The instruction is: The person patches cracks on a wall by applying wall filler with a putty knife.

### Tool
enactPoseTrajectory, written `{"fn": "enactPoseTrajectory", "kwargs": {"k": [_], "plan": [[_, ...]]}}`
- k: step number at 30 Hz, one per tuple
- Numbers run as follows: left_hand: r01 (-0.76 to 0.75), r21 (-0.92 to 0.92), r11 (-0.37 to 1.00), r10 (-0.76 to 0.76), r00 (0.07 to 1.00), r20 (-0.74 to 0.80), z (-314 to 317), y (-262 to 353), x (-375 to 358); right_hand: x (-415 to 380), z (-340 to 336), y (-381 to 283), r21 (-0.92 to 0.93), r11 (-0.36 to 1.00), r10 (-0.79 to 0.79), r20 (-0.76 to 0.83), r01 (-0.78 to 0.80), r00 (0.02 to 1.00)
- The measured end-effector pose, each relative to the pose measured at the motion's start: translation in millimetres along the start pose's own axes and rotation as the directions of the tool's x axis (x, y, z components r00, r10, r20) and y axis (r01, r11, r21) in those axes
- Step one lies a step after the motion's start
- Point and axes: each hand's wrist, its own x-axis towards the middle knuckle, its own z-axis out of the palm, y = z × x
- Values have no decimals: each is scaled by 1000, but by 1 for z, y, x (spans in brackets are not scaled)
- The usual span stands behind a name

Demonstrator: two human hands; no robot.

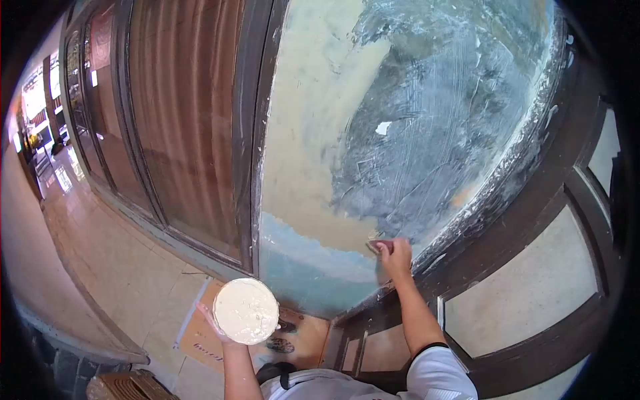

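My left hand supports a round tub of cream putty from its left side and below, low in front of my body. Putty fills the tub's top; its walls are mostly hidden. My right hand is closed around the dark handle of a putty knife. Its blade is against the lower part of the wall, at the border between cream putty and bare grey surface. Cream putty covers the wall's left side, and a pale blue band runs along the bottom.
A dark-framed window with brown curtains stands left of the wall. To the right is a dark panelled door. Flattened cardboard lies on the tiled floor near my feet. A brown slatted object sits at the lower left.
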Motion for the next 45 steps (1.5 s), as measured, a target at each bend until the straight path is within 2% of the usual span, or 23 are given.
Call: {"fn": "enactPoseTrajectory", "kwargs": {"k": [2, 3, 5, 6, 8, 10, 12, 14, 18, 20, 22, 24, 26, 27, 30, 32, 34, 36, 38, 41, 42, 44, 45], "plan": [[22, 30, 999, -19, 996, -84, 16, 1, 5, 6, 1, 1, -60, 995, -71, 49, 74, 996], [18, 27, 999, -15, 996, -82, 13, 1, 6, 14, -4, 5, -35, 999, 34, 33, -33, 999], [-40, 111, 993, 61, 980, -192, 2, 6, 11, 25, -14, 9, -23, 999, 44, -60, -45, 997], [-45, 116, 992, 66, 980, -185, 7, 11, 12, 28, -15, 9, -15, 998, 64, -149, -67, 987], [-3, 88, 996, 16, 987, -157, 15, 17, 12, 14, -7, 7, 18, 993, 114, -139, -113, 984], [-34, 102, 994, 45, 993, -109, 4, 22, 18, 0, 6, 2, 38, 997, -71, -5, 71, 997], [-74, 111, 991, 81, 995, -59, 4, 26, 22, 2, 10, 1, -14, 993, -113, 4, 113, 994], [-16, 106, 994, 28, 993, -115, 18, 31, 23, 22, -2, 2, -16, 1000, 24, -84, -25, 996], [1, 101, 995, 14, 989, -149, 14, 36, 30, 24, -8, -5, 18, 998, 63, -247, -60, 967], [29, 92, 995, -22, 997, -74, 12, 34, 36, 5, 9, -2, 90, 990, 122, -180, -107, 976], [30, 96, 995, -22, 997, -75, 4, 32, 41, -6, 20, -4, -50, 993, -110, -9, 109, 994], [35, 103, 994, -27, 996, -82, 1, 33, 43, 10, 16, 3, -81, 990, -119, 8, 119, 993], [72, 116, 991, -64, 995, -73, 3, 34, 43, 38, -10, -5, 18, 999, 48, -207, -45, 977], [70, 59, 996, -66, 995, -70, 0, 33, 46, 43, -17, -4, -84, 996, -27, -292, 2, 956], [66, 55, 996, -60, 993, -104, -7, 29, 48, 22, -10, -8, 40, 996, 89, -204, -82, 975], [100, 68, 993, -95, 993, -68, -3, 28, 49, 0, 12, -3, 49, 997, 67, -124, -61, 990], [82, 74, 994, -72, 989, -133, 7, 26, 48, -4, 21, -6, -51, 991, -121, 5, 121, 993], [93, 89, 992, -86, 994, -74, 23, 28, 45, 23, 6, 3, -49, 996, -82, -64, 79, 995], [117, 104, 988, -116, 993, -14, 31, 29, 42, 47, -23, -1, -19, 993, 106, -268, -115, 957], [82, 52, 995, -75, 989, -125, -5, 27, 52, 49, -39, -22, 44, 991, 131, -351, -123, 927], [80, 45, 996, -75, 992, -103, -13, 26, 54, 40, -28, -22, 42, 991, 131, -354, -124, 926], [104, 59, 993, -98, 990, -99, -3, 24, 52, 7, 4, -14, -11, 1000, 6, -163, -8, 987], [114, 59, 992, -107, 989, -102, -3, 23, 52, -4, 9, -8, -15, 1000, 5, -164, -8, 987]]}}
